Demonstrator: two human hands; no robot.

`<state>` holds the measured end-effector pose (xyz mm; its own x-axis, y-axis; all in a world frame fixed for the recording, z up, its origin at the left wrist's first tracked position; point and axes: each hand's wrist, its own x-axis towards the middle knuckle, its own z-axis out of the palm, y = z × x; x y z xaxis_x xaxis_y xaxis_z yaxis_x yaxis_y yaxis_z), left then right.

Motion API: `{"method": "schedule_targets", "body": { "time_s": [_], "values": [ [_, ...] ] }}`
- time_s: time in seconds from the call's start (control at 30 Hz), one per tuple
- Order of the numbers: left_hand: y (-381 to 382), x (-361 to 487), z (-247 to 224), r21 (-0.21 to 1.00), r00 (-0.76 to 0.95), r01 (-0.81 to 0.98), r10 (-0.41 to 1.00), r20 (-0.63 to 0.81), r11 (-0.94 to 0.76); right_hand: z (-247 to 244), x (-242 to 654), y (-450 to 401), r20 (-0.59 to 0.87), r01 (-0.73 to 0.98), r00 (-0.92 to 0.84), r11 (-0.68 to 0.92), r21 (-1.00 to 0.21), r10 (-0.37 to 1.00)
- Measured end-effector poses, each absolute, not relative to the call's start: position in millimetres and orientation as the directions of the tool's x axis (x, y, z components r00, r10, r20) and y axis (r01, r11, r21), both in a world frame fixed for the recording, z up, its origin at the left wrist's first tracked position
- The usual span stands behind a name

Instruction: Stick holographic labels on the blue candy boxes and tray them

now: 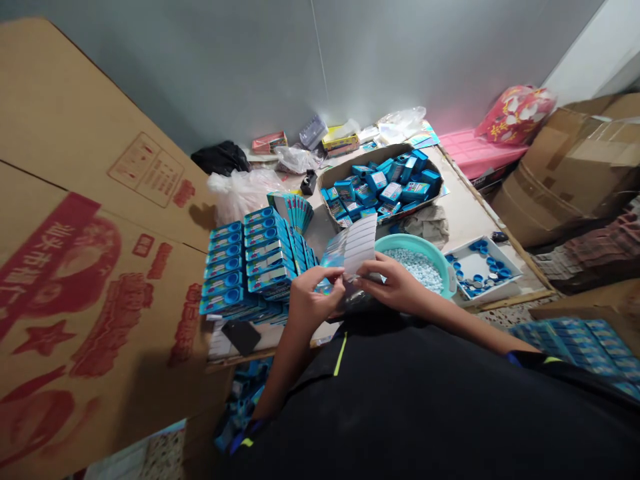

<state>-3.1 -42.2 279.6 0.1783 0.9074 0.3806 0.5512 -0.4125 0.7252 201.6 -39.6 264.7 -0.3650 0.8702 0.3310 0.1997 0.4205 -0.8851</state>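
Note:
In front of my body, both hands are closed at the near edge of a fan of overlapping printed cards (357, 245), white on one face with some blue print showing. My left hand (317, 293) pinches the lower left corner between thumb and fingers. Fingers of my right hand (393, 280) grip the lower right edge. Just left of the cards stand neat stacks of blue boxes (267, 250). Close to my right hand is a turquoise basin (447, 267) holding many small pale pellets. What lies under my hands is partly hidden.
Behind the cards, a carton (327, 175) holds loose blue boxes. A white tray (510, 270) with blue caps sits right. A black phone (241, 337) lies near the front edge. Large cardboard boxes (115, 200) wall off the left. Plastic bags (245, 190) lie at the back.

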Motion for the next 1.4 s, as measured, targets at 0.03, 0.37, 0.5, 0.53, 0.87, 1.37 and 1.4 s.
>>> {"method": "schedule_targets", "body": {
  "time_s": [0.03, 0.37, 0.5, 0.53, 0.87, 1.37, 1.4],
  "values": [
    [-42.5, -3.2, 279.0, 0.691, 0.198, 0.576, 0.895, 0.400, -0.437, 264.3, 201.2, -39.7, 0.346, 0.195, -0.367, 0.435, -0.879, 0.864],
    [-42.7, 1.0, 274.5, 0.530, 0.229, 0.708, 0.862, 0.453, -0.467, 263.6, 199.7, -44.0, 0.387, 0.198, -0.406, 0.493, -0.847, 0.828],
    [-40.4, -11.4, 278.1, 0.532, 0.167, 0.723, 0.858, 0.485, -0.441, 268.6, 203.1, -46.6, 0.341, 0.223, -0.367, 0.438, -0.871, 0.865],
    [-41.2, -13.9, 280.4, 0.556, 0.147, 0.705, 0.858, 0.492, -0.440, 269.3, 203.7, -46.9, 0.330, 0.236, -0.354, 0.425, -0.874, 0.875],
    [-51.5, 8.3, 288.2, 0.760, 0.182, 0.475, 0.895, 0.408, -0.444, 266.1, 200.0, -49.1, 0.326, 0.202, -0.346, 0.409, -0.890, 0.880],
    [-56.8, 7.1, 282.5, 0.967, 0.069, 0.244, 0.996, 0.059, -0.074, 264.1, 202.0, -51.4, 0.334, 0.224, -0.301, 0.407, -0.886, 0.893],
    [-56.8, 7.9, 283.2, 0.972, 0.057, 0.228, 0.997, 0.042, -0.054, 264.4, 202.1, -51.4, 0.334, 0.224, -0.299, 0.406, -0.886, 0.894]
  ]
}}
